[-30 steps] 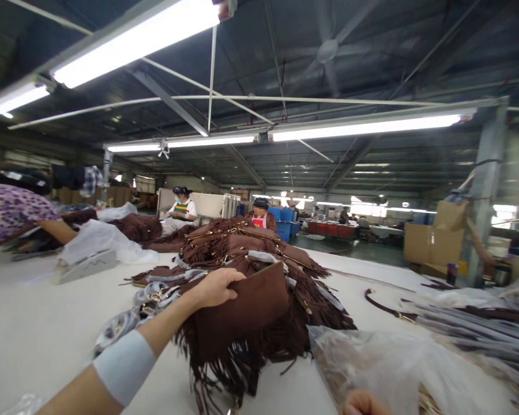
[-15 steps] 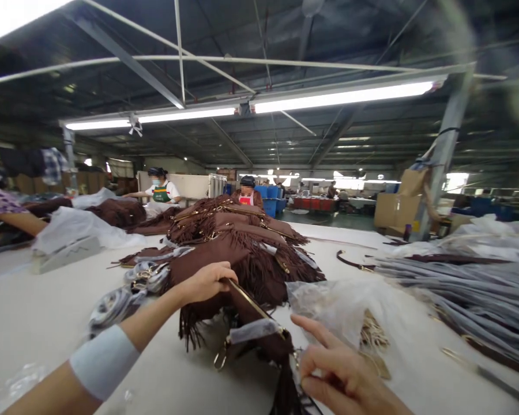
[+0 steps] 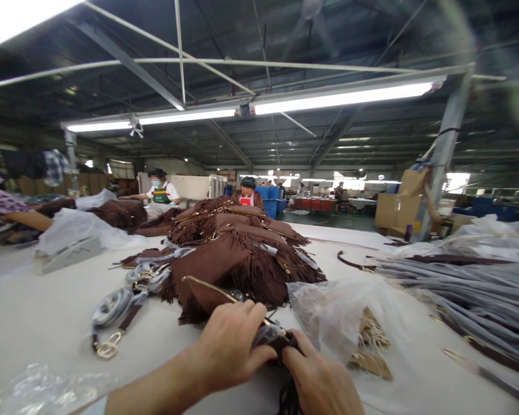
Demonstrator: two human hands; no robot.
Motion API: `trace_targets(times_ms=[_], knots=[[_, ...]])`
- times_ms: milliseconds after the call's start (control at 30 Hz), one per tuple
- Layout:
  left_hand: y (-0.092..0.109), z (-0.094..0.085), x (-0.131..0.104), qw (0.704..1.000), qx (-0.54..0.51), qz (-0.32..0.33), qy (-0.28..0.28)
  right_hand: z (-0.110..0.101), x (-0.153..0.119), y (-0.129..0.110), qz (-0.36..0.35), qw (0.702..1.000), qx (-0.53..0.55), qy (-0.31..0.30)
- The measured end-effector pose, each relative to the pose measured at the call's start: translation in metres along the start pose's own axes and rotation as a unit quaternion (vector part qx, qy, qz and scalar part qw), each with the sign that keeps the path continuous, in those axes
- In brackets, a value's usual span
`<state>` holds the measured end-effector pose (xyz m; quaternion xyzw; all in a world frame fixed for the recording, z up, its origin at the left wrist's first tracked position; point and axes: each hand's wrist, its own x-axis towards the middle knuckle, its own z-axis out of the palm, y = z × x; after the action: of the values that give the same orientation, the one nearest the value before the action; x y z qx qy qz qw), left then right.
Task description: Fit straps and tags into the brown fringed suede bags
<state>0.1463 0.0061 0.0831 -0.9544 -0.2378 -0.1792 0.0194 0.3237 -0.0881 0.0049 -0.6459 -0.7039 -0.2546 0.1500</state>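
Observation:
A dark brown fringed bag [image 3: 205, 295] with a gold zipper along its top lies in front of me, its near end between my hands. My left hand [image 3: 231, 346] is closed on the bag by the zipper, and some clear wrapping shows under the fingers. My right hand [image 3: 322, 377] grips the bag's right end, with dark fringe hanging below. Just behind is a heap of similar brown fringed bags [image 3: 229, 253]. To the left lies a wrapped coiled strap [image 3: 112, 305] with a gold clasp [image 3: 108, 346].
On the right, a clear plastic bag [image 3: 328, 305] holds brown tags with strings [image 3: 374, 334]. Many grey-wrapped straps [image 3: 450, 288] lie beyond it. Crumpled clear plastic [image 3: 38, 392] sits at the front left. Co-workers [image 3: 162, 190] are across the white table [image 3: 155, 340].
My left hand has slid along the zipper toward the bag's near right end. My right hand, with its index finger extended before, has closed on that end.

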Motion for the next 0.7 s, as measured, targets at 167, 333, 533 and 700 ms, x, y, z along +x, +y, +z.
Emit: trace_targets(times_ms=[167, 333, 533, 700], knots=[[0.005, 0.022, -0.007, 0.999, 0.038, 0.016, -0.032, -0.003, -0.004, -0.001, -0.051, 0.999, -0.004, -0.008], [-0.055, 0.007, -0.038, 0.99, 0.089, -0.086, -0.07, -0.012, -0.008, 0.019, -0.051, 0.997, 0.006, -0.058], [-0.134, 0.0, -0.103, 0.973, 0.109, -0.154, -0.136, -0.004, -0.011, 0.035, -0.07, 0.988, 0.065, -0.124], [-0.101, 0.011, -0.104, 0.995, 0.033, -0.028, -0.091, 0.015, -0.02, 0.035, -0.098, 0.981, 0.07, -0.154]])
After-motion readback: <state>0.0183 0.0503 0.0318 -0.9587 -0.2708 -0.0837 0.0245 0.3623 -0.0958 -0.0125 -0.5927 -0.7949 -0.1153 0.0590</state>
